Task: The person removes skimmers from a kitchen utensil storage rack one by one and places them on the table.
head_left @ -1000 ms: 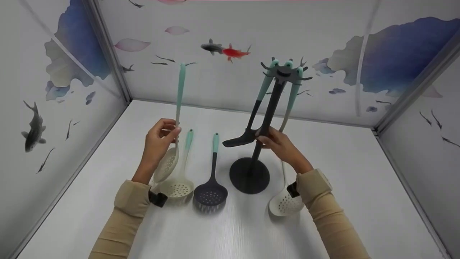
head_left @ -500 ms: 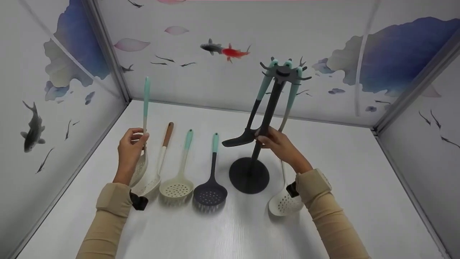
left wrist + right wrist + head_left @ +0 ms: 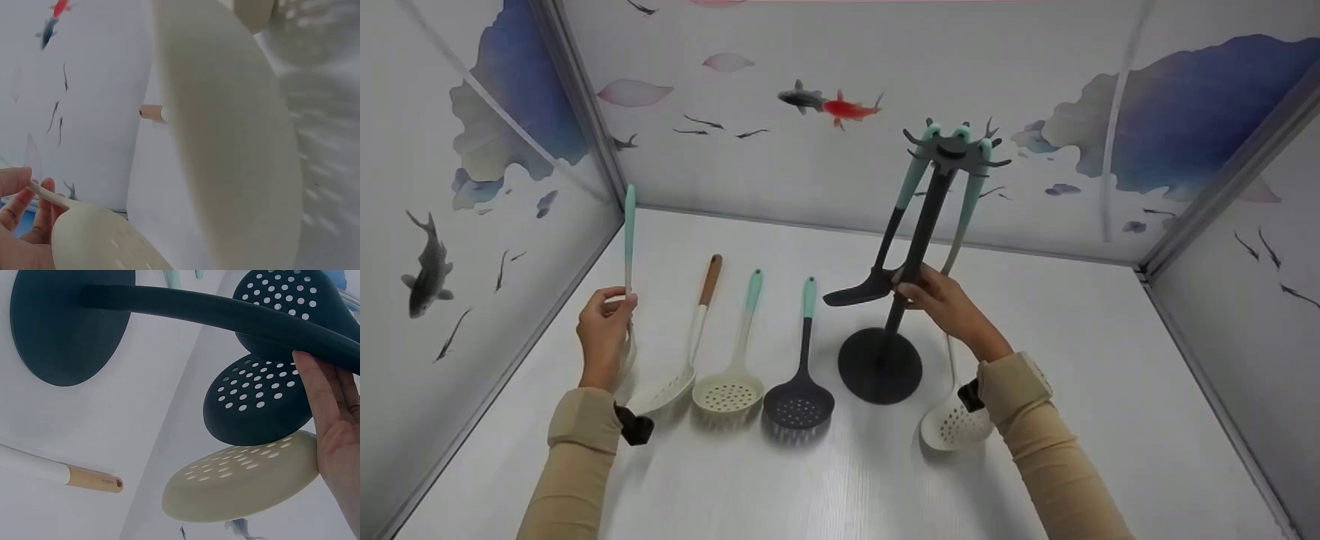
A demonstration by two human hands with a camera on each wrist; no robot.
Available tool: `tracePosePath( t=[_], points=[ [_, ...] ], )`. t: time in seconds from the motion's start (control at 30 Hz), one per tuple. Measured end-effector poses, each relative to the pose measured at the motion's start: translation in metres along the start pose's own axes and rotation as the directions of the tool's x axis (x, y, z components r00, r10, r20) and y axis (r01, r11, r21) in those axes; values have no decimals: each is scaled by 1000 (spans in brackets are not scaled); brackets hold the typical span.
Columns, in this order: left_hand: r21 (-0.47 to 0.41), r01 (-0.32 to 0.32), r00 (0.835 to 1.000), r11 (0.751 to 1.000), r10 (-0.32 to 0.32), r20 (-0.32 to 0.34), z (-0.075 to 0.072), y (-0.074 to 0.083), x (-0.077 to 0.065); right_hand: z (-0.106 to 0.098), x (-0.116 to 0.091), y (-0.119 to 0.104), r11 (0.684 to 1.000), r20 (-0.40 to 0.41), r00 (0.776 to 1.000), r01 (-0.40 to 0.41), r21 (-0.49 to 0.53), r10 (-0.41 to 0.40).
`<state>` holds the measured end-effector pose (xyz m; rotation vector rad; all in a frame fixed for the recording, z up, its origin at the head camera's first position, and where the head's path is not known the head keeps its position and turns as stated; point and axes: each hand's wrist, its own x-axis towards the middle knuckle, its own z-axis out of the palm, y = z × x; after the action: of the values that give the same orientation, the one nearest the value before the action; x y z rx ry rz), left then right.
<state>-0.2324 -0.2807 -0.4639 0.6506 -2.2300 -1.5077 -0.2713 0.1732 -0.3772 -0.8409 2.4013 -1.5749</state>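
My left hand (image 3: 604, 334) pinches the cream stem of a slotted skimmer (image 3: 629, 225) with a mint handle, held upright at the left. Its bowl is mostly behind the hand in the head view; in the left wrist view some slots of the bowl (image 3: 95, 233) show. My right hand (image 3: 949, 307) grips the pole of a black utensil stand (image 3: 880, 367). From the hooked top hang mint-handled utensils. The right wrist view shows two black perforated skimmers (image 3: 253, 408) and a cream perforated skimmer (image 3: 242, 486) hanging near my right hand.
Between the hands lie a white skimmer (image 3: 667, 390) with a brown handle, a cream skimmer (image 3: 727, 394) and a black skimmer (image 3: 799, 405). Another white skimmer (image 3: 952, 429) lies right of the stand, beneath my right wrist. Printed walls enclose the white table (image 3: 840, 487).
My left hand has carried the mint-handled skimmer leftward and lower, past the brown-handled one, which now shows uncovered. The right hand and the stand have stayed in place.
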Motion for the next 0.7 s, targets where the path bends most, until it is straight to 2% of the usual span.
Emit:
tracePosePath(
  t=[0.13,0.33,0.6,0.7],
  points=[
    [44,23,1000,999,-22,-17,0,-6,3,1,0,0,1000,-5,1000,4,-2,-4],
    [44,40,999,998,-40,7,5,-7,7,1,0,0,1000,-8,1000,7,-3,-7],
    [139,-63,998,988,60,31,16,-12,8,0,0,0,1000,-3,1000,2,-21,-2],
    [184,-64,996,981,52,73,19,-15,7,0,0,0,1000,-6,1000,10,-20,-10]
  ],
)
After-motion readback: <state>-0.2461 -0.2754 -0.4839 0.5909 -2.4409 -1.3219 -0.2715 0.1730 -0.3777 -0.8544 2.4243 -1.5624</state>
